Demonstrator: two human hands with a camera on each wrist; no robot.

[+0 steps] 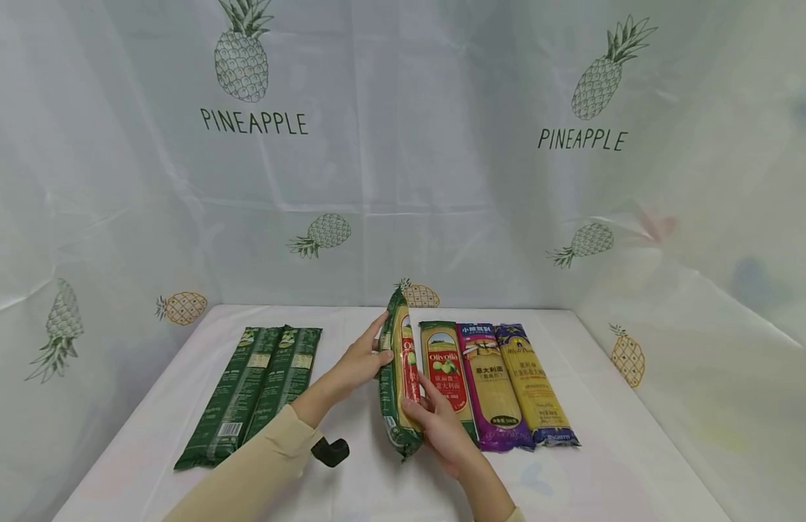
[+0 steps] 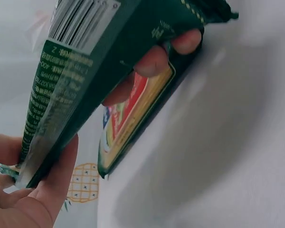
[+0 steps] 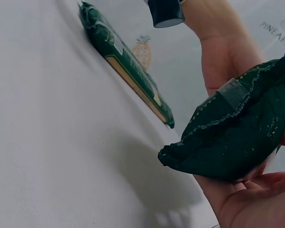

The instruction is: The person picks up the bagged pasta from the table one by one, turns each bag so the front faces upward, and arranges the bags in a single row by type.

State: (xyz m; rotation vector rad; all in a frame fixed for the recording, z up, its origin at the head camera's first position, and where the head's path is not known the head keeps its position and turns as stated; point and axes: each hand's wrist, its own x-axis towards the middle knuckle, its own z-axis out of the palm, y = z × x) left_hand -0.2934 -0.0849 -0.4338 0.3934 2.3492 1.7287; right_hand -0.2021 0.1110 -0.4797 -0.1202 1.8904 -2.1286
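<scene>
At table centre I hold a green pasta pack (image 1: pixel 399 377) tilted on edge, left hand (image 1: pixel 359 360) gripping its far half, right hand (image 1: pixel 442 428) its near end; three packs (image 1: pixel 494 380) lie at 3 o'clock, two green packs (image 1: pixel 256 388) at 9
</scene>
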